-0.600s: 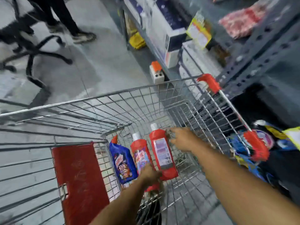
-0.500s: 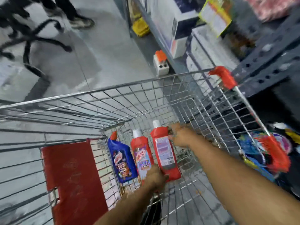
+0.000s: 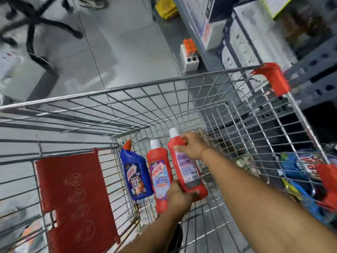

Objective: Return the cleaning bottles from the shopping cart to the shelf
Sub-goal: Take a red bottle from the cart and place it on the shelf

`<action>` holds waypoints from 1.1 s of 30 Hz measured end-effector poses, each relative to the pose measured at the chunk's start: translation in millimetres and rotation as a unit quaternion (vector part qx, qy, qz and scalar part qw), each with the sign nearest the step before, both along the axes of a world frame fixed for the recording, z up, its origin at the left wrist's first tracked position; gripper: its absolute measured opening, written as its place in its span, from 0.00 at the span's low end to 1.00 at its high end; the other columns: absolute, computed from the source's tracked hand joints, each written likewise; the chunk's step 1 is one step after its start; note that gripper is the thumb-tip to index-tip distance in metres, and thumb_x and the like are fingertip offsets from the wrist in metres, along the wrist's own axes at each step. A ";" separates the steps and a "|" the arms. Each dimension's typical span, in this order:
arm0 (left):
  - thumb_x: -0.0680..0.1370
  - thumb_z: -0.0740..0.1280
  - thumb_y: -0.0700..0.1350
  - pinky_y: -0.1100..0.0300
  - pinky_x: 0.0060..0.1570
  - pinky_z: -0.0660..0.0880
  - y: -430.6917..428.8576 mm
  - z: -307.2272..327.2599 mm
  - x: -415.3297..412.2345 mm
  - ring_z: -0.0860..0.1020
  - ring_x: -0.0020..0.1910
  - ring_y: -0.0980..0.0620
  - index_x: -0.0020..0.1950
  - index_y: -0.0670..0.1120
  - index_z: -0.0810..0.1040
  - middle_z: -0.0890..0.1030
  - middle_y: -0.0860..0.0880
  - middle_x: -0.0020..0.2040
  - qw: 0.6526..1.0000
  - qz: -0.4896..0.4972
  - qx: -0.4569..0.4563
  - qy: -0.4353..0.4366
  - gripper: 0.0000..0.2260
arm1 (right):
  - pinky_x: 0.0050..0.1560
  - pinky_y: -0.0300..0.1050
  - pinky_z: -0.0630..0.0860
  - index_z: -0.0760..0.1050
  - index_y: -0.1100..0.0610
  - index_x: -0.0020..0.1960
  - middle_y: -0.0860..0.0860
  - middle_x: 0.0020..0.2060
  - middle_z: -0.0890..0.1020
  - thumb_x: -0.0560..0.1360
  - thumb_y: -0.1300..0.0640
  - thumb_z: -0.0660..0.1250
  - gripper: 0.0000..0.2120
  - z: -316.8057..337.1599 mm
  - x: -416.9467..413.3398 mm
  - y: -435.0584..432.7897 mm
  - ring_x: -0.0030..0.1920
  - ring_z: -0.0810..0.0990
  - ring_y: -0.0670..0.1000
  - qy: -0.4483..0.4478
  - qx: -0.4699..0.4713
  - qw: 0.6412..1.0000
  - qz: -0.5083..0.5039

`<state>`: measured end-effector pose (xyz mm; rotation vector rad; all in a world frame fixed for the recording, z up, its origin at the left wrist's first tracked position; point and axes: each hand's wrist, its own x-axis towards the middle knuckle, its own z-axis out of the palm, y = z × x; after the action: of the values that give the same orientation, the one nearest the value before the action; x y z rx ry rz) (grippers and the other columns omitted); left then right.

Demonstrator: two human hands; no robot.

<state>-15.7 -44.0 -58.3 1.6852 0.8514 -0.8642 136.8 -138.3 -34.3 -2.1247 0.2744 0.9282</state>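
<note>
Head view looks down into a wire shopping cart [image 3: 164, 92] parked beside a grey metal shelf [image 3: 310, 57]. Three cleaning bottles sit together near the cart's near-left corner. The right hand [image 3: 191, 146] has its grip clenched around the upper body of the red bottle with the back label [image 3: 187, 168], just under its white cap, fingers wrapped over the shoulder. The left hand [image 3: 177, 197] grips the same bottle at its base, thumb and fingers closed on the bottom edge, so the bottle is held at both ends, tilted with the cap pointing away. Just beside it lies the second red bottle [image 3: 160, 172], label up, and next to that the blue bottle [image 3: 135, 175] against the cart's inner wire partition. A red plastic child-seat flap [image 3: 73, 194] stands to the left.
</note>
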 end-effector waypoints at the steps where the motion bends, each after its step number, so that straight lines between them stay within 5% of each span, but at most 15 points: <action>1: 0.61 0.78 0.39 0.51 0.45 0.82 0.8 5.2 -1.3 0.83 0.43 0.48 0.51 0.47 0.74 0.85 0.44 0.48 0.999 0.020 -0.027 -0.007 0.22 | 0.52 0.45 0.76 0.76 0.54 0.57 0.54 0.53 0.81 0.68 0.49 0.72 0.19 2.8 -4.4 1.2 0.51 0.80 0.55 -0.003 -0.008 1.000 0.001; 4: 0.63 0.76 0.34 0.55 0.34 0.80 7.3 25.7 4.9 0.83 0.37 0.46 0.53 0.40 0.73 0.84 0.38 0.46 0.991 0.026 -0.127 -0.022 0.22 | 0.60 0.51 0.74 0.70 0.50 0.63 0.58 0.61 0.72 0.70 0.49 0.71 0.24 15.5 -10.3 -6.0 0.56 0.75 0.59 -0.003 -0.067 0.996 -0.057; 7: 0.65 0.76 0.32 0.48 0.45 0.82 15.4 60.0 9.8 0.84 0.46 0.44 0.55 0.42 0.72 0.83 0.39 0.50 0.981 -0.019 -0.183 -0.057 0.22 | 0.54 0.53 0.76 0.67 0.50 0.64 0.56 0.59 0.72 0.71 0.51 0.70 0.23 48.2 -16.5 -25.9 0.53 0.76 0.57 -0.019 -0.021 0.984 -0.178; 11: 0.68 0.74 0.31 0.38 0.57 0.77 22.7 116.2 9.3 0.80 0.55 0.38 0.60 0.40 0.67 0.80 0.36 0.56 0.972 -0.066 -0.201 -0.106 0.25 | 0.55 0.55 0.76 0.69 0.52 0.63 0.52 0.53 0.80 0.69 0.54 0.73 0.25 109.0 -31.7 -45.1 0.51 0.79 0.55 -0.083 0.076 0.973 -0.201; 16: 0.69 0.73 0.31 0.54 0.48 0.82 22.2 187.9 0.0 0.81 0.54 0.44 0.62 0.40 0.66 0.80 0.38 0.57 0.954 -0.104 -0.204 -0.191 0.25 | 0.53 0.51 0.75 0.70 0.48 0.61 0.50 0.53 0.80 0.67 0.52 0.75 0.25 201.6 -55.5 -58.4 0.50 0.80 0.52 -0.193 0.129 0.947 -0.220; 21: 0.67 0.75 0.32 0.56 0.45 0.82 15.5 240.0 -12.0 0.83 0.50 0.49 0.56 0.47 0.69 0.82 0.41 0.54 0.934 -0.114 -0.201 -0.273 0.24 | 0.47 0.43 0.74 0.68 0.45 0.56 0.48 0.50 0.80 0.66 0.53 0.75 0.23 278.7 -80.0 -62.0 0.48 0.80 0.49 -0.310 0.160 0.913 -0.212; 24: 0.68 0.75 0.39 0.55 0.43 0.81 21.2 259.8 -15.0 0.83 0.49 0.47 0.56 0.43 0.73 0.79 0.35 0.57 0.912 -0.066 -0.256 -0.315 0.20 | 0.47 0.45 0.77 0.69 0.43 0.55 0.49 0.52 0.80 0.65 0.51 0.75 0.23 320.3 -91.4 -69.7 0.49 0.81 0.48 -0.353 0.207 0.891 -0.196; 27: 0.75 0.66 0.52 0.41 0.50 0.78 24.8 275.1 -10.6 0.79 0.55 0.37 0.61 0.41 0.74 0.75 0.33 0.63 0.847 0.013 -0.483 -0.223 0.20 | 0.46 0.43 0.80 0.72 0.42 0.55 0.51 0.52 0.82 0.60 0.47 0.79 0.27 357.4 -96.9 -74.1 0.49 0.83 0.48 -0.370 0.314 0.856 -0.182; 29: 0.76 0.62 0.58 0.37 0.59 0.74 17.2 288.8 -7.4 0.75 0.62 0.35 0.69 0.43 0.69 0.75 0.37 0.66 0.787 -0.032 -0.600 -0.142 0.27 | 0.47 0.45 0.80 0.72 0.50 0.61 0.55 0.52 0.82 0.60 0.51 0.79 0.32 374.6 -95.8 -76.8 0.50 0.83 0.51 -0.361 0.403 0.822 -0.180; 31: 0.73 0.66 0.56 0.43 0.59 0.75 8.5 304.1 0.5 0.76 0.60 0.37 0.71 0.41 0.64 0.75 0.38 0.65 0.733 -0.112 -0.660 -0.117 0.31 | 0.46 0.48 0.80 0.69 0.56 0.65 0.56 0.51 0.84 0.63 0.55 0.76 0.32 388.2 -98.5 -79.7 0.48 0.83 0.53 -0.353 0.458 0.797 -0.177; 33: 0.69 0.73 0.48 0.47 0.52 0.79 -1.5 319.3 8.8 0.79 0.53 0.39 0.68 0.38 0.63 0.76 0.37 0.57 0.717 -0.169 -0.668 -0.103 0.33 | 0.43 0.46 0.81 0.72 0.54 0.63 0.51 0.47 0.85 0.65 0.54 0.76 0.29 399.0 -107.7 -88.5 0.44 0.84 0.50 -0.340 0.491 0.782 -0.178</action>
<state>-6.9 -45.5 261.0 0.5534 -0.3355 -1.0838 29.2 -226.8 364.6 -1.2062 -0.1688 -0.0331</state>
